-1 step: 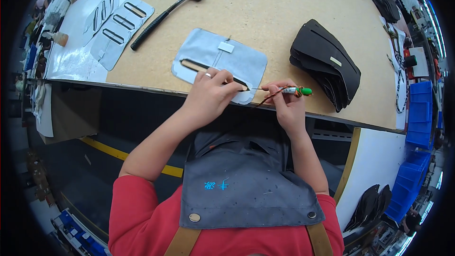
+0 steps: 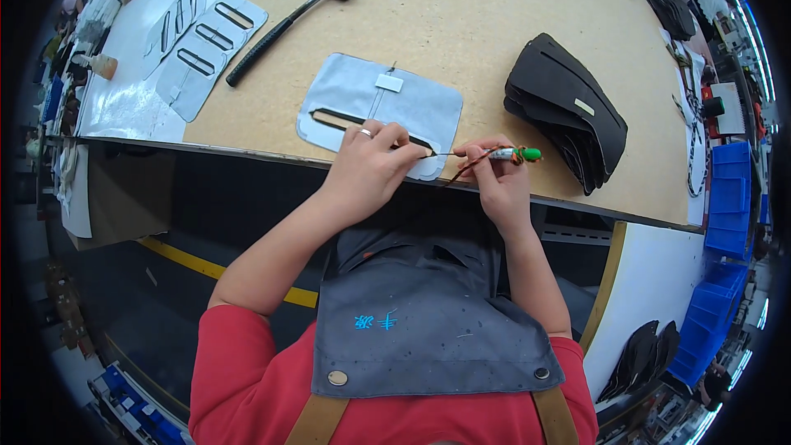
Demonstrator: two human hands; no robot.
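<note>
A light grey panel (image 2: pixel 424 107) with rounded corners lies at the table's front edge. It has a long black-edged slot (image 2: pixel 329 119) and a small white tab (image 2: pixel 389 83). My left hand (image 2: pixel 369 166), a ring on one finger, presses and pinches the panel at the slot's right end. My right hand (image 2: pixel 499 188) is closed like a pen grip around a slim pen-like tool (image 2: pixel 500 154) with a white and green handle. A dark red and black twisted cord winds about the handle. The tool's thin metal tip points left, close to my left fingertips; whether it touches the panel I cannot tell.
A hammer (image 2: pixel 284 26) lies at the far left beside slotted grey panels (image 2: pixel 202 53). To the right sits a stack of dark brown leather-like pieces (image 2: pixel 560 107). Blue bins (image 2: pixel 729 198) stand beyond the table's right side, and a small bottle (image 2: pixel 104 65) is far left.
The grey panel has shifted slightly to the left and turned a little under my left hand. The tool has barely moved.
</note>
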